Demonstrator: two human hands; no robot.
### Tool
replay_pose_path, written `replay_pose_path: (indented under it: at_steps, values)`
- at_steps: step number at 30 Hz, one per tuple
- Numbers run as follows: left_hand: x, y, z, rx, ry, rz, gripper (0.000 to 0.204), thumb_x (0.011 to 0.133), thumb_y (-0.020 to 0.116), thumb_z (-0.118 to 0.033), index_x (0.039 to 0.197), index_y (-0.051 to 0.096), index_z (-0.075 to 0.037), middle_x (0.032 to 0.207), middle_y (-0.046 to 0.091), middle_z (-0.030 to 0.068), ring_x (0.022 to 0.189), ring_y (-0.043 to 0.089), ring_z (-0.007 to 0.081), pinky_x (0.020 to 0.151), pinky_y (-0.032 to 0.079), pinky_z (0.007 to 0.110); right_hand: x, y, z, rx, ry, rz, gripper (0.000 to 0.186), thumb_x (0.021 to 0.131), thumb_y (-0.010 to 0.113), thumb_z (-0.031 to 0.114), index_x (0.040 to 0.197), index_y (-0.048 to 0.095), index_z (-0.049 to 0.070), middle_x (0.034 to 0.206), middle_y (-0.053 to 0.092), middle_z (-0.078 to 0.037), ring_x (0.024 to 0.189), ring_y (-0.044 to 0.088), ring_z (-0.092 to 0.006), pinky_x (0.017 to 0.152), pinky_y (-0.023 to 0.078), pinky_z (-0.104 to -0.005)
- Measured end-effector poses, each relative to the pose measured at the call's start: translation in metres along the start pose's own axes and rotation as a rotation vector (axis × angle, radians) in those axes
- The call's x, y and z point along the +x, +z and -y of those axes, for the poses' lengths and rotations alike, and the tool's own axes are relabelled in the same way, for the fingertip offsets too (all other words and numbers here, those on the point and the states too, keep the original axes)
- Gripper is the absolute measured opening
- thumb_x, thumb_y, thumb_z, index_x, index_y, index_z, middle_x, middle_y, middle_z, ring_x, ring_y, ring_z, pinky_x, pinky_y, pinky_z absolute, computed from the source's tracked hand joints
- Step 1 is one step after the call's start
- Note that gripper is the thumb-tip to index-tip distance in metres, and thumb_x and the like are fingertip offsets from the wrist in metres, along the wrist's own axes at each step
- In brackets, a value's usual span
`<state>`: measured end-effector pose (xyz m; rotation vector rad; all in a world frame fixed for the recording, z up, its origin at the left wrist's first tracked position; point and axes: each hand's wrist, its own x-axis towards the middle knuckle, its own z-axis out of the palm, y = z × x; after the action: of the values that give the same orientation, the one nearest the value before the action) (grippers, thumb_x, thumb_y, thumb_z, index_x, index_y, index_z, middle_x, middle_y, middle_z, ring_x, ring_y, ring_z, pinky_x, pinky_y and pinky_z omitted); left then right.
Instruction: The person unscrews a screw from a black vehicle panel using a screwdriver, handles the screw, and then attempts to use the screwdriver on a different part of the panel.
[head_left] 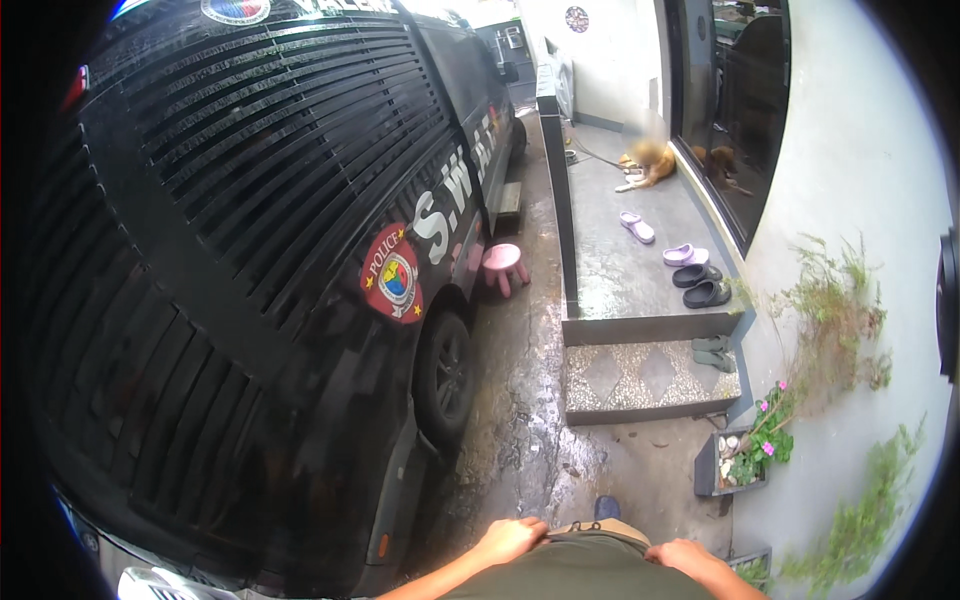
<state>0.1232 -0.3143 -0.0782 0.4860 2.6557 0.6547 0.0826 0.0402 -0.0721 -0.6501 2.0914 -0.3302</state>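
Note:
My left hand (pixel 512 538) is closed at the left edge of my dark olive shirt (pixel 575 572), its fingertips pinching the cloth near the hem. On the opposite side, my right hand (pixel 684 556) also has its fingers curled in on the shirt's edge. Between the hands, a dark cord hangs at the waist of tan shorts (pixel 622 528). One foot in a dark blue shoe (pixel 607 508) shows on the wet ground just beyond.
A black van (pixel 300 190) fills the left side, beside a pink stool (pixel 506 268). Ahead, a speckled step (pixel 640 378) leads to a raised porch with clogs (pixel 706 292) and a lying dog (pixel 650 165). A flower planter (pixel 714 465) stands by the right wall.

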Motion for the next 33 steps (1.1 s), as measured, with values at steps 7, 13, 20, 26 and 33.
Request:
replay_pose_path:
  at_steps: [7,13,20,26,33]
  values:
    - [-0.049,0.069,0.068,-0.612,-0.502,0.169,0.036,0.085,0.063,-0.038,0.112,0.068,-0.013,0.102,0.072,0.0162,0.102,0.068,0.0366,0.086,0.053,0.046,0.085,-0.045,-0.082,0.245,-0.401,0.287,0.047,0.081,0.071,0.034,0.118,0.065,0.006,0.095,0.073,-0.009,0.088,0.069,-0.0226,0.081,0.054,-0.0355]
    - [-0.082,0.074,0.086,-1.084,-0.523,-0.064,0.033,0.095,0.059,-0.031,0.099,0.069,0.0,0.091,0.07,0.0222,0.086,0.066,0.0392,0.077,0.053,0.045,0.112,-0.053,-0.115,1.094,-0.055,0.278,0.036,0.092,0.066,0.029,0.116,0.064,0.003,0.099,0.07,-0.005,0.087,0.064,-0.0141,0.074,0.052,-0.0298]
    - [-0.058,0.067,0.155,-1.27,-0.59,-0.186,0.036,0.098,0.058,-0.028,0.094,0.069,0.006,0.087,0.07,0.0244,0.08,0.065,0.0401,0.074,0.053,0.045,0.223,0.041,-0.166,1.153,0.628,0.048,0.027,0.096,0.059,0.028,0.11,0.068,0.006,0.096,0.069,-0.009,0.08,0.062,-0.017,0.068,0.049,-0.0311]
    - [-0.032,0.021,0.267,-1.255,-0.687,-0.116,0.034,0.095,0.06,-0.029,0.096,0.07,0.003,0.088,0.07,0.0233,0.083,0.066,0.0396,0.076,0.053,0.045,0.264,-0.087,-0.026,1.271,0.69,0.104,0.02,0.1,0.048,0.012,0.093,0.066,0.008,0.074,0.064,-0.003,0.057,0.051,-0.0134,0.048,0.04,-0.0297]
    - [0.013,-0.053,0.385,-1.153,-0.689,0.044,0.033,0.091,0.062,-0.031,0.098,0.07,0.0,0.09,0.071,0.022,0.087,0.066,0.0391,0.079,0.053,0.045,0.315,-0.185,0.058,1.074,0.944,0.313,0.009,0.091,0.061,0.01,0.092,0.068,0.004,0.074,0.063,-0.004,0.054,0.052,-0.0123,0.045,0.037,-0.0292]
